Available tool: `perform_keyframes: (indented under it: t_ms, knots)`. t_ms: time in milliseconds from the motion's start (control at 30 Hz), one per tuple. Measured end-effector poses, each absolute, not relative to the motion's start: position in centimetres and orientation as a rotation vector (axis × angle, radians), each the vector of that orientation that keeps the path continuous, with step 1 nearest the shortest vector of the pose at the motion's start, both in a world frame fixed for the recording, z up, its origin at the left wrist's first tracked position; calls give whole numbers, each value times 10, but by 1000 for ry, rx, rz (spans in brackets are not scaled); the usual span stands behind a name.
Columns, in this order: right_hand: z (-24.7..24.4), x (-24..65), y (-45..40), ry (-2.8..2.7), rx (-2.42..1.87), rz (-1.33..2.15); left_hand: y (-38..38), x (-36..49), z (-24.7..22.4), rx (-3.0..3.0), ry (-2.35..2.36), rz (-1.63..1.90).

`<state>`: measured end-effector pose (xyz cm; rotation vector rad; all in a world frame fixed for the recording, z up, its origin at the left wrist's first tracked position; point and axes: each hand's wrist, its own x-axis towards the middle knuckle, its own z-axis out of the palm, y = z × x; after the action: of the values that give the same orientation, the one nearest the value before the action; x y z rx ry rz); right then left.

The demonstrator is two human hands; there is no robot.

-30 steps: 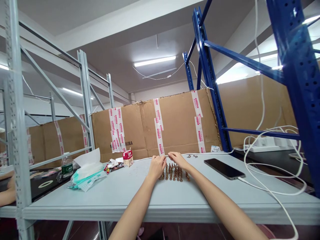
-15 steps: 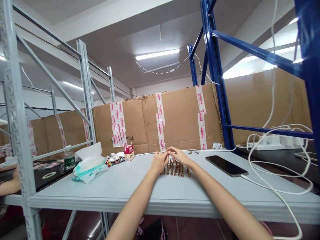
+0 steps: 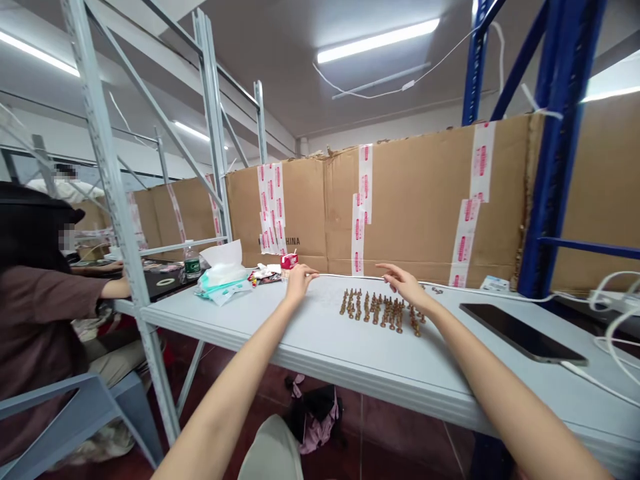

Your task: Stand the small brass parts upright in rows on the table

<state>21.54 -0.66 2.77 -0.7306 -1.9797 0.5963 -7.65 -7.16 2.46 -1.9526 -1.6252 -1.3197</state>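
Several brass-coloured screws [image 3: 383, 312] stand on their heads in rows on the light grey tabletop [image 3: 320, 333]. My left hand [image 3: 299, 283] is left of them, just in front of the red and white drink carton [image 3: 289, 261]. Its fingers stretch to the right with nothing visible in them. Over the right part of the rows hangs my right hand [image 3: 407, 287], fingers spread and pointing left, holding nothing that I can see. It hides some of the screws behind it.
Right of the screws lies a black phone [image 3: 520, 331] with a white cable. A pack of wipes [image 3: 223, 283] and wrappers sit at the left. Cardboard [image 3: 410, 207] walls the back. A seated person [image 3: 45, 320] is at far left, beyond the metal post [image 3: 117, 220].
My hands, close together over the screws before, have parted: the left went left, the right stays at the right side. The view has swung left and down, uncovering the rows and the seated person.
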Motion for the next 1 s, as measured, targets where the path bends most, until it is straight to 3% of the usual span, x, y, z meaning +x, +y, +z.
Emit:
perform_keyframes:
  t_ms: [300,1000]
  knots:
    - [28,218,1,-2058,-796,647,-89,-197,-2,-1765,-2053,-1407]
    - [42,223,-18,-1787,-874,1003,-81,-202,-19,-2062,-2121,-1142]
